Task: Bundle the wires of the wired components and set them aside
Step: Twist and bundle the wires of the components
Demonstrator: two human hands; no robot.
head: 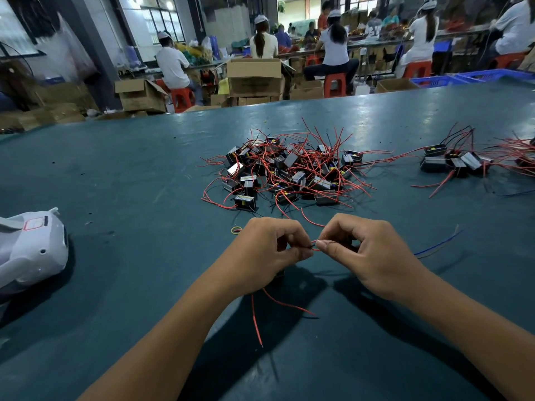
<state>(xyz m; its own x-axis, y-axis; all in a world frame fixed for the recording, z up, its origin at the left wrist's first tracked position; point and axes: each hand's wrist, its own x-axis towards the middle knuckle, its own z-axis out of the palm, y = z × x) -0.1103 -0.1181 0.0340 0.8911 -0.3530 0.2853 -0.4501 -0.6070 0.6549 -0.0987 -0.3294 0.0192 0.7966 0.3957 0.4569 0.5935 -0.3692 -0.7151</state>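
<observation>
1. White plastic housing at the far left edge of the green table, lying on its side, partly cut off by the frame.
2. Small yellow rubber band flat on the table, just beyond the left hand.
3. Left hand low and central, fingers curled, thumb and forefinger pinching thin red and black wires; red wire ends trailing out below the palm toward the near edge. Component body mostly hidden under the hand.
4. Right hand just beside it, fingertips nearly touching the left's, thumb and forefinger clamped on the same wires, remaining fingers curled in.
5. Heap of wired components in the middle of the table, beyond both hands: small black box-shaped parts, some with yellow or silver faces, tangled in loose red and black leads sticking out all ways.
6. Loose blue wire on the table right of the right hand.
7. Smaller group of components at the far right, well apart from the heap, red leads gathered more tightly.
8. Beyond the table: open cardboard boxes on the floor, contents not visible; blue plastic crates at the right, contents not discernible.
</observation>
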